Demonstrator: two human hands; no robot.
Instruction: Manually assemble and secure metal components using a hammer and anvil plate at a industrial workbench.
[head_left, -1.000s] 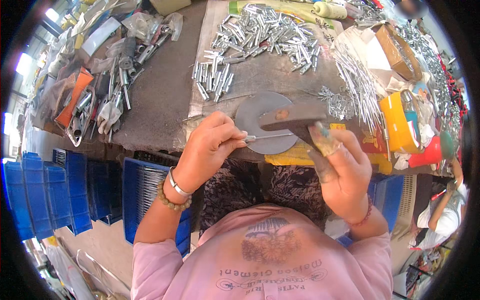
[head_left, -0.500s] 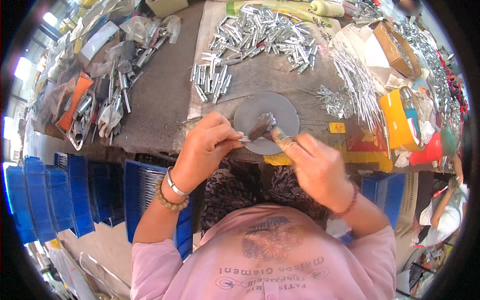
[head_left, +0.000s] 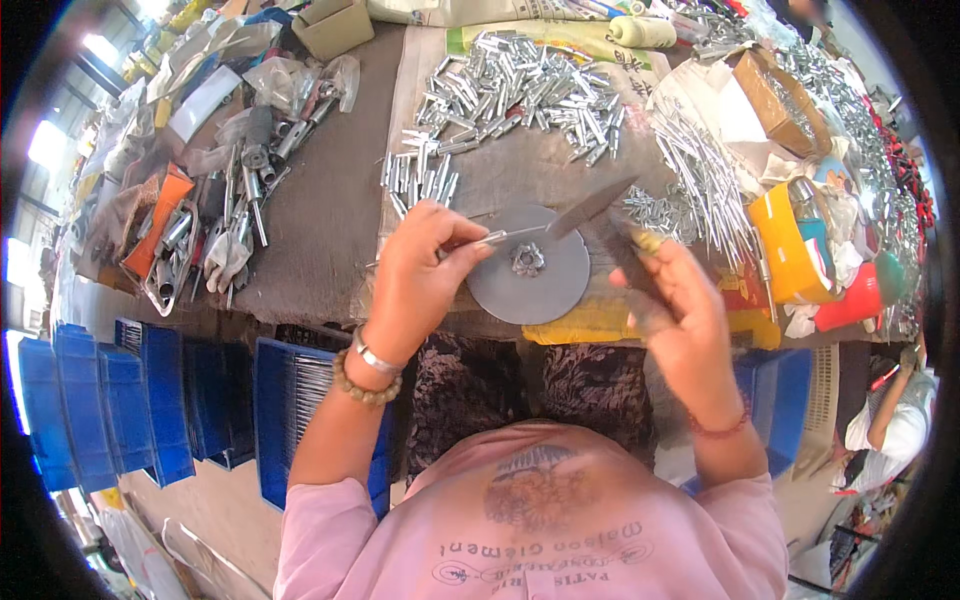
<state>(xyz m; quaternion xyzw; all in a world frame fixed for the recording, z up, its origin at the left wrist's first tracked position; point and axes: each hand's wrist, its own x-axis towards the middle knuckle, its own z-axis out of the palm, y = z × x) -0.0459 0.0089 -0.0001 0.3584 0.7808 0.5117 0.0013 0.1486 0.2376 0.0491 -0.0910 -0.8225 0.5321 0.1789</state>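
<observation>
From my head, one wide fisheye view looks down past my shirt (head_left: 610, 490) at my left grip (head_left: 422, 262), right grip (head_left: 686, 312) and worktop (head_left: 315, 205), all near.

The right hand (head_left: 688, 318) partly hides the hammer handle (head_left: 627, 256)

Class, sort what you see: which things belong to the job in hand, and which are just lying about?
Belong to the job:
thin metal rod, in the left hand
hammer, in the right hand
grey disc
silver tubes, heaped beyond, probably supplies

Apparently just lying about:
yellow container
red container
pale bottle
</observation>
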